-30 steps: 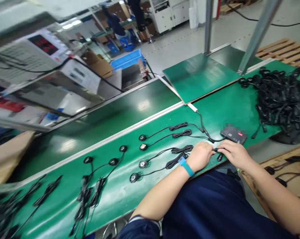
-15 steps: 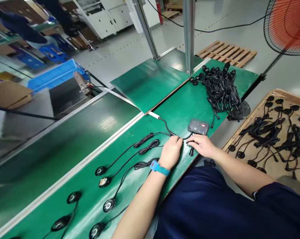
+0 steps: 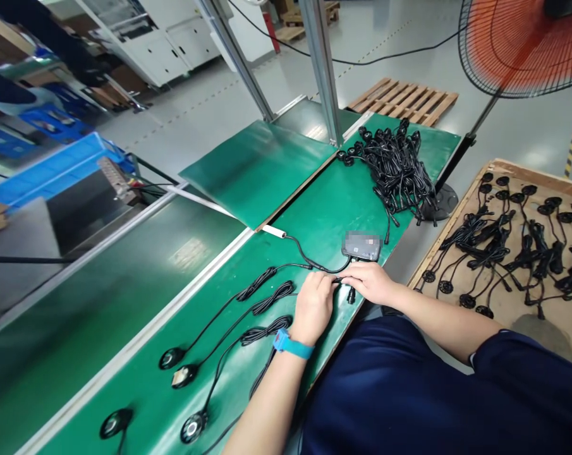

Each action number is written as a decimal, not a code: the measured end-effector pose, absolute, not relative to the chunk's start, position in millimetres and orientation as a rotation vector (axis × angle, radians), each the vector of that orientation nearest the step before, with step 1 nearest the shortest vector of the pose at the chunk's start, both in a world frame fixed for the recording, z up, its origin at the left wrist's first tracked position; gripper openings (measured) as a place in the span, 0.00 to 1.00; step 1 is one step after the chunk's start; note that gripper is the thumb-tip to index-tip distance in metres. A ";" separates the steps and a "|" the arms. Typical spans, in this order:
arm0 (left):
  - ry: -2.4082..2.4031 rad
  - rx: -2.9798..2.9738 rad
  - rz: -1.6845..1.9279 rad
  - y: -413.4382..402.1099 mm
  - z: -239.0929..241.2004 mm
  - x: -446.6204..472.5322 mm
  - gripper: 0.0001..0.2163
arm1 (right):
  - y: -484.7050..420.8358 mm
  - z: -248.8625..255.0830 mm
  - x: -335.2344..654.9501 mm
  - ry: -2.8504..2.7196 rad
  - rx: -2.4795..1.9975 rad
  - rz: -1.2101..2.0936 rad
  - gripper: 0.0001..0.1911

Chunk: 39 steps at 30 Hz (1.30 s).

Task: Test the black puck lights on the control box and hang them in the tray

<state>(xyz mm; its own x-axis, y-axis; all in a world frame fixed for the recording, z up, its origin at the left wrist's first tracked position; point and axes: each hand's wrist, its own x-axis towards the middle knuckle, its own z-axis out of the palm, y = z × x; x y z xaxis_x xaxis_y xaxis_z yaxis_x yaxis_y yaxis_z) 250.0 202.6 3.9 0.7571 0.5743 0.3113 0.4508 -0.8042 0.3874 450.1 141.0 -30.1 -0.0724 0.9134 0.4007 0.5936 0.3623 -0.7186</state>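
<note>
My left hand (image 3: 314, 304), with a blue wristband, rests knuckles-up on the green table (image 3: 333, 208) with its fingers curled on the plug end of a black cable. My right hand (image 3: 370, 280) faces it, fingers pinched on a small black connector (image 3: 351, 294) close to a dark tester box (image 3: 361, 246). The two hands almost touch at the connector. Several black cables with round puck-shaped ends (image 3: 184, 376) lie in a row to the left of my left hand.
A heap of black cables (image 3: 397, 167) lies at the far end of the table. A wooden tray (image 3: 513, 253) on the right holds several more cables. A fan (image 3: 517, 44) stands at the right, metal posts (image 3: 321, 69) behind, a darker conveyor belt (image 3: 100, 297) to the left.
The view has swung right, bringing the fan and wooden tray into sight. Both hands have stayed together at the connector by the tester box, shifting only slightly.
</note>
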 end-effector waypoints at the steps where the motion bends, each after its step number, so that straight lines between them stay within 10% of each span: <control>1: 0.805 2.668 0.590 203.0 5.3 250.8 0.08 | 140.7 -30.5 449.8 -1.781 -1.336 0.448 0.13; 39: 1.284 2.340 0.844 181.8 29.3 166.0 0.17 | 114.4 -23.9 466.9 -1.684 -1.351 0.301 0.13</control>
